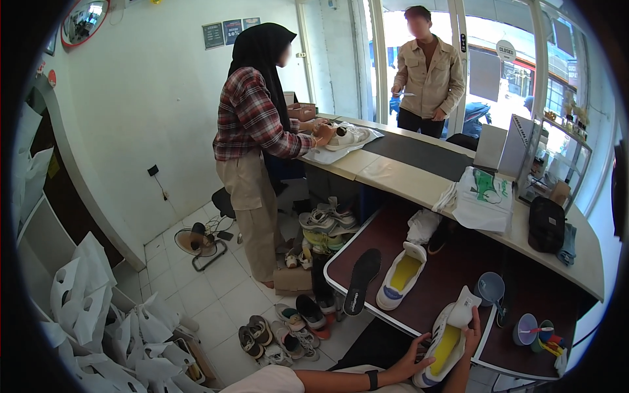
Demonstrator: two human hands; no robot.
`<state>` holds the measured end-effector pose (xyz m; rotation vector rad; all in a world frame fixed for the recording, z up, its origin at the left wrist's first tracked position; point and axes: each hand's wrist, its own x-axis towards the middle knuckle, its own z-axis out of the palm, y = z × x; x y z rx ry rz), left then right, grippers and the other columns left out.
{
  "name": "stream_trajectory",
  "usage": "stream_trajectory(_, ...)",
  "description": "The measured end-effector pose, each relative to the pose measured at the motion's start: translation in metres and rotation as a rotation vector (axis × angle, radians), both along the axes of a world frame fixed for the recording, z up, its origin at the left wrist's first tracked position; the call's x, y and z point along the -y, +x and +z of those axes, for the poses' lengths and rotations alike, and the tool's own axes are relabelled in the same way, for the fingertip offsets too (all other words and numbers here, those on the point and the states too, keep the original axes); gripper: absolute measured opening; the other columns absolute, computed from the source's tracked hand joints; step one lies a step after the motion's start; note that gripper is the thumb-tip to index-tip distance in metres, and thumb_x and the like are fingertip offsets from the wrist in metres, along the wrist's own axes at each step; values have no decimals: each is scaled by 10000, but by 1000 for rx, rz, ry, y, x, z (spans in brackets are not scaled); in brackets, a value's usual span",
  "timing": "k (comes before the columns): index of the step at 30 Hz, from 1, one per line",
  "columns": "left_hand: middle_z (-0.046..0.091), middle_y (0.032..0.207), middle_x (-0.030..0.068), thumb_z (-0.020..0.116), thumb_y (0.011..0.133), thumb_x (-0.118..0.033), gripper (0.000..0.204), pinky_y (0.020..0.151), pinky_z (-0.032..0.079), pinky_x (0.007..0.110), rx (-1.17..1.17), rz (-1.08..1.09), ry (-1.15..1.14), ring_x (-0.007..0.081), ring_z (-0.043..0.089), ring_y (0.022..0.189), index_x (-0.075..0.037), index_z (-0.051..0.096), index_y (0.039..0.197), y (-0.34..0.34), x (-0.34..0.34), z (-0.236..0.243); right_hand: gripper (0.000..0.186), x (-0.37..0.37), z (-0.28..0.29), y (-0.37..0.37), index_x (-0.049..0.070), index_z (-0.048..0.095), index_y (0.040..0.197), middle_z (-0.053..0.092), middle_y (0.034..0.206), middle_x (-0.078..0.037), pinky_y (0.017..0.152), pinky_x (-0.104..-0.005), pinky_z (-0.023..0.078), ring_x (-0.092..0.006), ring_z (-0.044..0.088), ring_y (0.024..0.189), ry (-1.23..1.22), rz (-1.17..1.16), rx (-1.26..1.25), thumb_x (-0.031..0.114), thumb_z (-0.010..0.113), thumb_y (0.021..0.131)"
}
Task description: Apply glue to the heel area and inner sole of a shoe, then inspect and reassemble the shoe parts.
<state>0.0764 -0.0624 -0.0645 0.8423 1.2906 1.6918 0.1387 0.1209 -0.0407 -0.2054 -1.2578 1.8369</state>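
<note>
Near the lower edge, my two hands hold a white sneaker [447,346] with a yellow inside and its tongue pulled up. My left hand [407,361] grips its left side, fingers bent over the opening's edge. Along the other side lies my right hand [472,335], its fingers wrapped round near the raised tongue. A matching white sneaker [401,278] rests on the dark red table just beyond, its yellow inside showing. To its left is a black insole [363,280], set at the table's edge.
On the dark red table [350,245] stand a grey-blue dipper [489,288] and a purple cup [525,329]. Behind it runs a counter [406,173], where a co-worker handles white shoes [350,135] facing another person. Shoes [288,339], a fan [196,241] and white bags [85,288] crowd the left.
</note>
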Motion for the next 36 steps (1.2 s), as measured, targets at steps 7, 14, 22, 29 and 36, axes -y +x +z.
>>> stream_trajectory(7,164,1521,165,586,952,-338,782,1105,325,424,31,-37,-41,310,337,1337,-66,80,1481,-3,3,10,706,-6,-13,1,-57,377,1421,474,1381,-216,1005,-349,442,-275,542,1202,-17,-9,34,45,505,735)
stream_trajectory(14,211,1478,188,623,917,-420,850,1044,373,441,13,-9,-3,335,385,1294,-83,94,1491,-2,1,7,704,-5,-9,2,-55,390,1415,482,1378,-207,1007,-344,441,-273,540,1205,-8,-41,51,50,501,728)
stream_trajectory(22,254,1481,179,599,945,-364,779,1081,343,384,39,-71,-44,265,380,1303,-45,128,1478,-9,12,26,715,6,10,-1,-32,389,1421,511,1341,-217,968,-370,493,-288,589,1143,-12,-33,42,15,469,711)
stream_trajectory(29,388,1414,164,603,942,-336,672,1087,335,379,-315,-424,-98,249,395,1307,-28,282,1446,-69,88,29,705,8,12,-4,-12,379,1429,525,1322,-226,939,-390,524,-304,609,1114,-123,-11,41,-38,428,727)
stream_trajectory(36,388,1427,165,623,925,-332,647,1123,276,411,-588,-218,-132,305,331,1354,-58,334,1435,-80,139,4,685,10,16,-7,-11,383,1426,526,1324,-221,953,-388,515,-303,602,1128,-69,-34,36,-20,440,744)
